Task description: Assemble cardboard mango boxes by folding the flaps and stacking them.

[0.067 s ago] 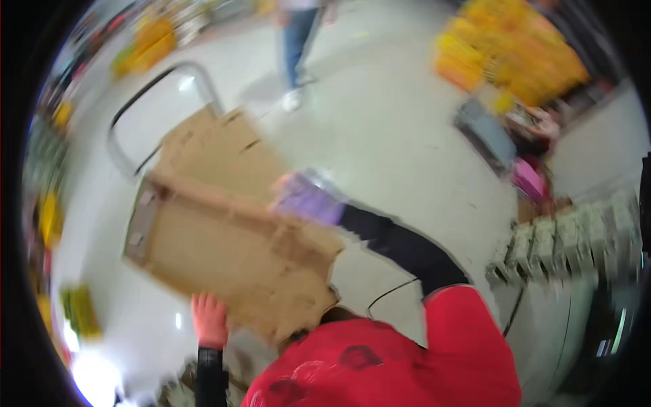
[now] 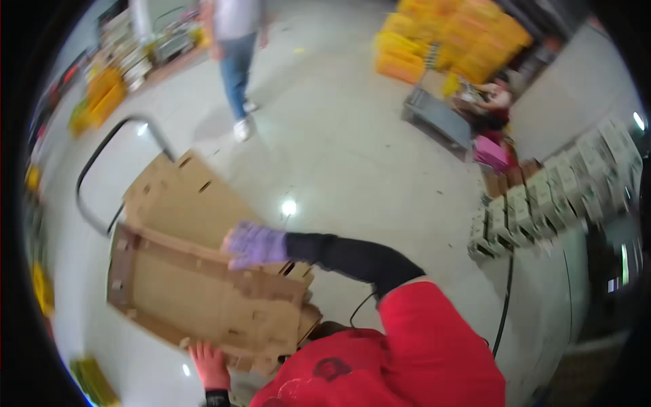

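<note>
A brown cardboard box [image 2: 196, 285] lies part-folded before me, its near tray shaped with raised walls. The far flap [image 2: 196, 197] spreads flat beyond the tray, with slots cut in it. My right hand [image 2: 258, 244], in a purple glove with bare fingertips, is over the fold between tray and flap, fingers stretched leftward. At the near edge of the cardboard is my bare left hand [image 2: 210, 363], its fingers apart and their tips by the rim. What lies under the right palm is hidden.
A cart's black looped handle [image 2: 102, 169] rises behind the box. Someone in jeans [image 2: 235, 74] stands beyond it. Yellow crates [image 2: 447, 41] are stacked far right, near a grey flatbed cart [image 2: 437, 119] and a seated person [image 2: 491, 102]. Pale machine-like units [image 2: 556, 190] line the right side.
The whole view has swung, so the box and both hands appear lower and farther left. The right hand stays at the box's fold and the left by its near edge.
</note>
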Action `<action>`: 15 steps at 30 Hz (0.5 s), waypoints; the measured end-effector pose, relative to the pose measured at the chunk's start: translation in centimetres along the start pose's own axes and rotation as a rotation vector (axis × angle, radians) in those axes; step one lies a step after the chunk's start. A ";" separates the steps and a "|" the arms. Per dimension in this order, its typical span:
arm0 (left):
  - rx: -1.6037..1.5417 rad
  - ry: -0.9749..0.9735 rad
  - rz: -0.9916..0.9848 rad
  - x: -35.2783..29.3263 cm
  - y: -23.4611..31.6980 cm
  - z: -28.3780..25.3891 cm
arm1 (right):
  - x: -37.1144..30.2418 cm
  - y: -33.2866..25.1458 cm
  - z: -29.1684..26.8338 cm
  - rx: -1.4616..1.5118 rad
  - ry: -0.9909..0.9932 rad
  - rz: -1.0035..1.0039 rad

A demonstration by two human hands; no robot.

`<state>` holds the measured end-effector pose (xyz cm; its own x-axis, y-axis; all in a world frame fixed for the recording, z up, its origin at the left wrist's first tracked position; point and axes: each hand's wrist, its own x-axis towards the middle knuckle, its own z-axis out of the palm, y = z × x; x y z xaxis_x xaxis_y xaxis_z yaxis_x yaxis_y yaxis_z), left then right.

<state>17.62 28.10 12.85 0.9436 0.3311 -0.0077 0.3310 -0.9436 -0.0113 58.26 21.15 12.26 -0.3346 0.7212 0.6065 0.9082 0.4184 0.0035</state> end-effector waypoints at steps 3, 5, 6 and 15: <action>0.068 -0.128 0.045 -2.3 0.0 1.4 | -3.8 -1.8 7.0 -0.269 -0.255 -0.211; 0.066 -0.466 0.061 -1.6 -0.7 0.7 | -3.7 -2.5 5.6 -0.433 -0.481 -0.262; 0.066 -0.467 0.039 -2.2 -0.9 0.5 | -2.2 -3.8 4.3 -0.400 -0.674 -0.284; -0.045 -0.393 0.136 -3.0 -2.7 -0.2 | 1.4 -0.2 2.8 -0.146 -0.386 -0.178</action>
<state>13.89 29.67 13.11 0.9056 0.1726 -0.3875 0.2116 -0.9755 0.0602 56.88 23.59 10.87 -0.5328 0.8099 0.2453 0.8448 0.4921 0.2102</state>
